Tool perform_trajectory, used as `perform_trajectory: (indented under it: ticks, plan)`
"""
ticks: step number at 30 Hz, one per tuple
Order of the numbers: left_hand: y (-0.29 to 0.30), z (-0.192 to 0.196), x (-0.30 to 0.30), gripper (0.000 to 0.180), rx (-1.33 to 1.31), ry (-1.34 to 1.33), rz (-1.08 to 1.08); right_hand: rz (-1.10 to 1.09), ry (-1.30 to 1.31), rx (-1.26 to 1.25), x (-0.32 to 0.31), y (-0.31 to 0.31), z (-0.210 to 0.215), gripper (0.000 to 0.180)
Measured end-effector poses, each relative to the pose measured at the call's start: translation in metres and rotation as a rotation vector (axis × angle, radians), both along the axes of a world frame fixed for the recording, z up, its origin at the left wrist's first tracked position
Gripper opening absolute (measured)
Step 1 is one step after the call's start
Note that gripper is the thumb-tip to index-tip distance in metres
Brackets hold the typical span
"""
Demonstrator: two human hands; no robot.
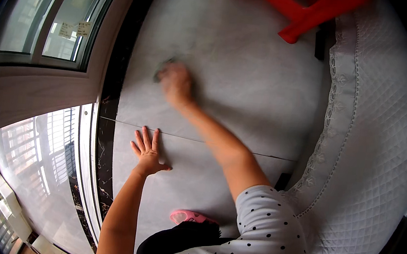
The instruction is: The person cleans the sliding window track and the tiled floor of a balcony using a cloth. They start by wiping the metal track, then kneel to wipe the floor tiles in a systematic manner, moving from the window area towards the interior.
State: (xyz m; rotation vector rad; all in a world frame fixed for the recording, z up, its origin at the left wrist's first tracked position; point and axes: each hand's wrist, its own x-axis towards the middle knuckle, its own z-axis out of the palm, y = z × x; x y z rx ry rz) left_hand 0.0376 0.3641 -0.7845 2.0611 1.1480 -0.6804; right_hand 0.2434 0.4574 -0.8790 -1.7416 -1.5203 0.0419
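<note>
My left hand (147, 155) lies flat on the grey tiled floor (184, 174), fingers spread, its fingertips by the dark joint between two tiles. Farther ahead, my right hand (176, 81) is pressed to the floor and smeared by motion. Under its fingers is a small dark grey-green wad (162, 69), possibly a rag or scouring pad; the blur hides its exact kind. The right arm reaches across the tile joint from the right.
A red plastic stool (292, 18) stands at the far right. A bed with a white quilted, lace-edged cover (373, 143) borders the right side. On the left are a black marble strip (105, 152), a door track and a glass window (66, 21). A pink shoe (187, 217) shows below me.
</note>
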Motion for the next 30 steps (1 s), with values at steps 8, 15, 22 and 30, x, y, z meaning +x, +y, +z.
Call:
perform_trajectory:
  ticks: [8, 15, 22, 30]
  plan:
    - [0.001, -0.014, -0.022, 0.133, 0.010, 0.004, 0.015, 0.389, 0.632, -0.184, -0.116, -0.008, 0.066, 0.046]
    - [0.004, 0.000, -0.011, 0.138, -0.025, -0.052, 0.040, -0.547, -0.160, 0.032, 0.177, 0.007, 0.039, 0.036]
    - [0.005, -0.001, -0.013, 0.136, -0.066, -0.026, 0.048, -0.268, 0.006, 0.031, 0.092, 0.127, 0.008, 0.015]
    - [0.006, 0.000, -0.014, 0.133, -0.062, -0.063, 0.059, 0.433, 0.247, 0.015, -0.112, 0.075, 0.017, 0.026]
